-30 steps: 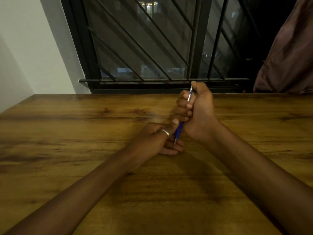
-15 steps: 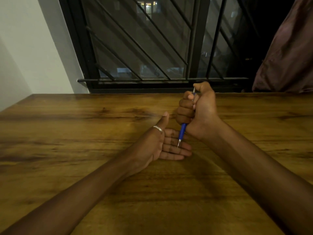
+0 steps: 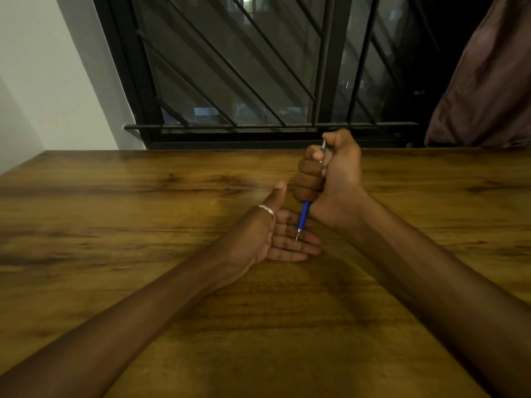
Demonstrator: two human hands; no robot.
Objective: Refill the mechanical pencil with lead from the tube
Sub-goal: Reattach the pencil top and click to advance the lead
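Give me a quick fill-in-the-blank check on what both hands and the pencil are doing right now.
1. The right hand grips the pencil in a closed ____.
2. The pencil's tip points ____ toward the fingers of the left hand.
3. A silver ring sits on the left ____.

Missing words: fist; down; thumb.

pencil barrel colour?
Blue barrel on the pencil, silver tip; head view, held by right hand.

Home room at night, wooden table point(image 3: 143, 254) against barred window point(image 3: 244, 67), brown curtain point(image 3: 488, 90), white wall point(image 3: 43, 81)
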